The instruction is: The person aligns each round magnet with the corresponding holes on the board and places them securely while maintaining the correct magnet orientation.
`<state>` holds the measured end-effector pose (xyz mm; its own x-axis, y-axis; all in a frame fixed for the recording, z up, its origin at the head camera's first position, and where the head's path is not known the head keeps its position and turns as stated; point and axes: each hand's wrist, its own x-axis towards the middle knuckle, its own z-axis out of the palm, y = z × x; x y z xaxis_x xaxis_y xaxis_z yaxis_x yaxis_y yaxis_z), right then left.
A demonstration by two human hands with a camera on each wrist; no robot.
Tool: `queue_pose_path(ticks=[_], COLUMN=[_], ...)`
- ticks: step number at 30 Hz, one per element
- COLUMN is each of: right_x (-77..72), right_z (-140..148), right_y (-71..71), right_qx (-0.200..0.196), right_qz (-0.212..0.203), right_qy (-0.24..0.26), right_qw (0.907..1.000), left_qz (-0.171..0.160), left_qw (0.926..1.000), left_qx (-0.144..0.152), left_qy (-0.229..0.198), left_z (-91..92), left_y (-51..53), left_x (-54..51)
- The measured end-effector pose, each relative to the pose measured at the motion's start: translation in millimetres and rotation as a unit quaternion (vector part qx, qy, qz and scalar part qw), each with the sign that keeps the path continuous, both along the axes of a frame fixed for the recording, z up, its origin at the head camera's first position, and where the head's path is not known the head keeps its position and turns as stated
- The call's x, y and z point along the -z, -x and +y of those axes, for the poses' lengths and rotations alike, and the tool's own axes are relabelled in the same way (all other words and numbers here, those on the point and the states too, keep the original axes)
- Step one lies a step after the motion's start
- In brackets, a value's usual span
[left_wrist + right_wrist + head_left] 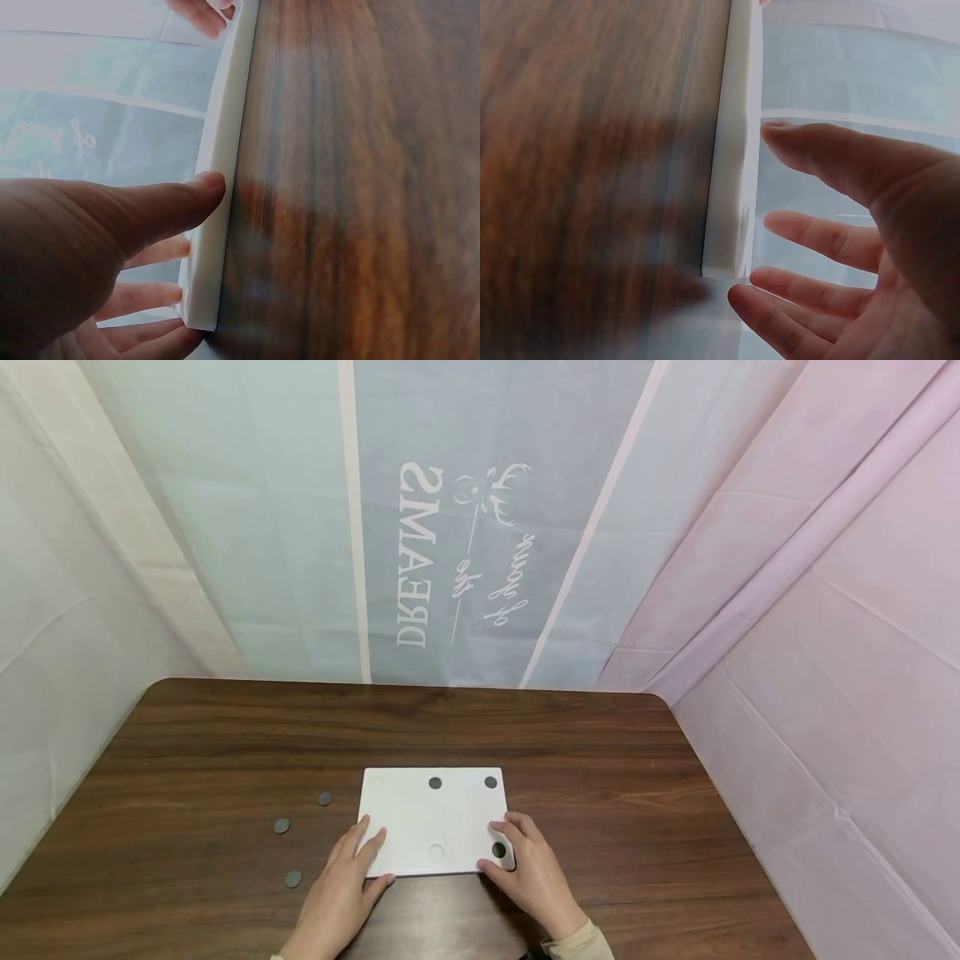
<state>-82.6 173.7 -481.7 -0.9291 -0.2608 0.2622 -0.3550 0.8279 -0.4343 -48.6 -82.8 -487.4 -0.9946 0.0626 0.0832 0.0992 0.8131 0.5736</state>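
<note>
Grey discs, three in number, are seen at the far left: an upper one, a middle one and a lower one, set apart on the brown wooden table, apparently within reach of the left side. The left hand is held with fingers spread at the near left corner of the white board, its thumb laid along the near edge, presumably to steady it. The board lies flat before the person, with pale circles at its far left corner and near middle; any mark beneath the left fingers is hidden. Dark rounds are shown at the far middle, far right and near right, the last framed by the widely parted thumb and fingers of the right hand; whether it is touched cannot be told. No brand or label can be read on board or discs. On the backdrop cloth, in reversed lettering, "DREAMS", "the" and "of your" are printed, beside an antlered motif.
</note>
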Motion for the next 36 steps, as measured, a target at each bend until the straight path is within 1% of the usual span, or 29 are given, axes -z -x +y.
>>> queue_pose_path(ticks=[10, 15, 19, 23, 28, 36], right_x=[-0.3, -1.2, -1.0, -0.2, -0.7, -1.0], right_z=[0.8, 2.1, 2.9, 3.2, 3.0, 2.4], right_y=[0.6, 0.7, 0.9, 1.1, 0.9, 0.1], right_qx=[-0.008, -0.024, -0.038, -0.044, -0.042, -0.043], right_qz=[-0.026, -0.061, -0.085, -0.088, -0.097, -0.078], right_qy=[-0.003, -0.011, -0.016, -0.022, -0.028, -0.031], right_qw=[0.9996, 0.9978, 0.9955, 0.9949, 0.9940, 0.9956], left_qz=[0.005, -0.004, 0.000, 0.003, 0.001, 0.007], left_qw=[1.0000, 0.9999, 0.9998, 0.9998, 0.9998, 0.9998], left_qx=[-0.006, -0.015, -0.018, -0.017, -0.018, -0.019], left_qy=[0.005, 0.006, 0.005, 0.004, 0.005, 0.003], left_z=[0.1, -0.4, -0.9, -1.1, -1.2, -2.1], left_y=[-0.9, -1.8, -2.5, -2.7, -2.2, -2.5], left_x=[-3.6, -6.3, -6.9, -7.2, -7.5, -6.4])
